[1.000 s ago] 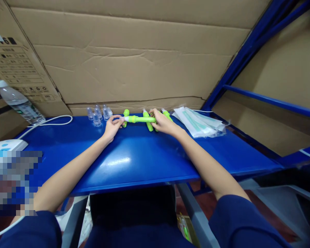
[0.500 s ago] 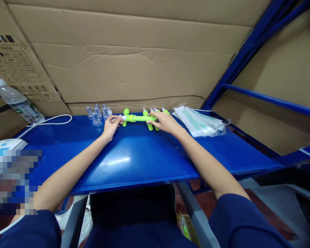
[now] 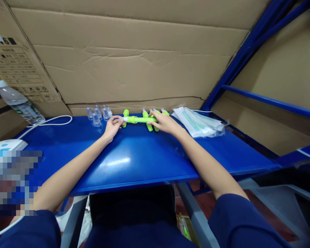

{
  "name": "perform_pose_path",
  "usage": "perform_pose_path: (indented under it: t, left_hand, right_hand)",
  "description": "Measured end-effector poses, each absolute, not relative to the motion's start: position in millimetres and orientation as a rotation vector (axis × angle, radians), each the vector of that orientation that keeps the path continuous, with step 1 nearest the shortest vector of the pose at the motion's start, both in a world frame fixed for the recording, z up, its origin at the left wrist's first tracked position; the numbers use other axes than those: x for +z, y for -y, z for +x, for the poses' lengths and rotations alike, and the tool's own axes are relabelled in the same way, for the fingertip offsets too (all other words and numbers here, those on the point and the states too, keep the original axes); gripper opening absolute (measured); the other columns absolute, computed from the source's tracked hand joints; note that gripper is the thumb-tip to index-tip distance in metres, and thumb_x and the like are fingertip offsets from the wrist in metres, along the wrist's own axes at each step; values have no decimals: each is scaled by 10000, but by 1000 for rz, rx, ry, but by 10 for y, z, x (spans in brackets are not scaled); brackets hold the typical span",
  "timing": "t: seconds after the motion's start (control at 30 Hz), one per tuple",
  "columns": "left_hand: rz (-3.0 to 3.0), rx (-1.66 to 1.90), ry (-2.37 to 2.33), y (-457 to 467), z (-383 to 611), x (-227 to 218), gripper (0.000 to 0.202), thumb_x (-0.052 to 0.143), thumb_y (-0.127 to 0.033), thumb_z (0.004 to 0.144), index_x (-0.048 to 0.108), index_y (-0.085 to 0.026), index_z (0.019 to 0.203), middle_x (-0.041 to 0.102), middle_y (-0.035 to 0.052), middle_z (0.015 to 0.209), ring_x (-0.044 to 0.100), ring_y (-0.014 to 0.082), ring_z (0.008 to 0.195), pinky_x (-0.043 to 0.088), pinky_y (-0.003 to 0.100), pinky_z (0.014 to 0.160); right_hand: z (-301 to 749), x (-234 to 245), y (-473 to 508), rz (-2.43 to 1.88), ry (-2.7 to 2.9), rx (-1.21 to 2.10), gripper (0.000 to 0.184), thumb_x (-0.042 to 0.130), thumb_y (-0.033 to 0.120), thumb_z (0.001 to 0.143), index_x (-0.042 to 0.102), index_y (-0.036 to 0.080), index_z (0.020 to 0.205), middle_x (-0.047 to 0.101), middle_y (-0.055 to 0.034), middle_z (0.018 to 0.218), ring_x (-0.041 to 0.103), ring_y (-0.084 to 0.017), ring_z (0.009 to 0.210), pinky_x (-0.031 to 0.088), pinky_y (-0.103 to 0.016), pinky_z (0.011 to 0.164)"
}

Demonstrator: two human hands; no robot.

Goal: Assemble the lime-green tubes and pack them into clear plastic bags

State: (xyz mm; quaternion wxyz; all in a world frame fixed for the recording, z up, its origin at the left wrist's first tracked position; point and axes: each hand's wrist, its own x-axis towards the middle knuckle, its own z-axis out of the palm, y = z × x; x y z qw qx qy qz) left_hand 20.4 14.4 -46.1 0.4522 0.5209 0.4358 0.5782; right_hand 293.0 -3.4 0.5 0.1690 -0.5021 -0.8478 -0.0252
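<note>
A long green tube (image 3: 140, 119) with a whitish tip lies crosswise at the back of the blue table (image 3: 134, 158). My right hand (image 3: 165, 123) grips its right end, fingers closed round it. My left hand (image 3: 113, 125) pinches the tube's whitish left tip. Under and behind the tube lie several more green tubes (image 3: 147, 124). A short green piece (image 3: 125, 114) stands just behind my left fingers. A cluster of small clear caps (image 3: 98, 114) sits left of my left hand.
Clear plastic packets (image 3: 198, 124) lie stacked right of my right hand. A water bottle (image 3: 17, 101) lies at the far left, with a white cable (image 3: 51, 120) and a white device (image 3: 7, 144). Cardboard (image 3: 134, 58) walls the back. Blue rack beams (image 3: 268, 100) rise on the right.
Both hands stay on the green tube at the back of the table. The tube and hands shifted only slightly; the grip looks the same.
</note>
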Motion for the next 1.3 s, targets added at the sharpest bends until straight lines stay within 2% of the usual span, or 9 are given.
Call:
perform_pose_path:
  t: [0.23, 0.4, 0.47, 0.53, 0.63, 0.8, 0.93, 1.1, 1.3]
  left_hand:
    - [1380, 1403, -1133, -213, 150, -508, 371, 660, -270, 856, 626, -151, 1206, 749, 87, 1074, 723, 188, 927, 517, 218, 662]
    - [1463, 1349, -1105, -264, 138, -585, 644, 677, -193, 793, 515, -148, 1414, 657, 123, 1314, 686, 188, 1017, 554, 309, 884]
    - [1503, 1330, -1065, -291, 145, -626, 727, 675, -180, 774, 458, -160, 1468, 621, 134, 1362, 675, 180, 1004, 542, 353, 945]
    - [1570, 1316, -1026, -316, 151, -668, 790, 670, -169, 759, 405, -187, 1503, 604, 133, 1378, 662, 184, 1026, 533, 375, 964]
    - [1720, 1280, -1005, -328, 155, -713, 833, 657, -169, 761, 340, -209, 1530, 589, 133, 1394, 636, 208, 1115, 512, 392, 988]
    - [1951, 1120, -1067, -248, 153, -688, 827, 601, -129, 758, 318, -226, 1529, 552, 123, 1462, 585, 243, 1264, 405, 469, 1122]
    - [2132, 979, -1171, -142, 165, -605, 717, 581, -169, 788, 431, -228, 1488, 536, 95, 1492, 514, 265, 1366, 280, 491, 1213]
    - [2321, 820, -1328, -65, 191, -569, 645, 560, -225, 817, 500, -220, 1459, 557, 105, 1470, 476, 312, 1383, 294, 537, 1183]
    - [2536, 574, -1385, -22, 214, -557, 554, 483, -232, 866, 552, -195, 1415, 563, 147, 1449, 440, 327, 1395, 323, 583, 1107]
  right_hand:
    - [2828, 45, 121, -1532, 2508, -25, 344, 484, 404, 1013, 622, 141, 1187, 715, -144, 1040, 680, -272, 927, 452, -341, 800]
    - [2636, 47, 325, -1520, 2587, 190, 431, 535, 432, 980, 551, 123, 1281, 712, -168, 1026, 693, -304, 906, 471, -359, 795]
    - [2541, 53, 424, -1476, 2605, 278, 513, 534, 411, 979, 464, 103, 1383, 710, -171, 1020, 696, -308, 907, 478, -362, 802]
    - [2462, 59, 505, -1451, 2608, 350, 668, 534, 382, 977, 274, 87, 1517, 711, -166, 1005, 703, -303, 883, 484, -358, 793]
    - [2393, 48, 567, -1447, 2643, 412, 811, 540, 360, 969, 84, 75, 1576, 716, -160, 965, 708, -292, 803, 486, -348, 752]
    - [2339, -25, 597, -1377, 2655, 392, 849, 505, 339, 973, -1, 11, 1571, 716, -149, 877, 690, -265, 715, 480, -333, 707]
    - [2272, -58, 657, -1353, 2627, 377, 855, 486, 281, 966, -53, -3, 1565, 706, -109, 804, 654, -236, 641, 476, -322, 691]
    - [2225, -79, 701, -1321, 2602, 420, 846, 493, 251, 955, -47, 55, 1576, 664, -26, 719, 588, -182, 551, 464, -284, 660]
    - [2213, -99, 691, -1342, 2598, 471, 797, 512, 268, 964, 46, 55, 1575, 642, -15, 684, 567, -173, 523, 455, -279, 638]
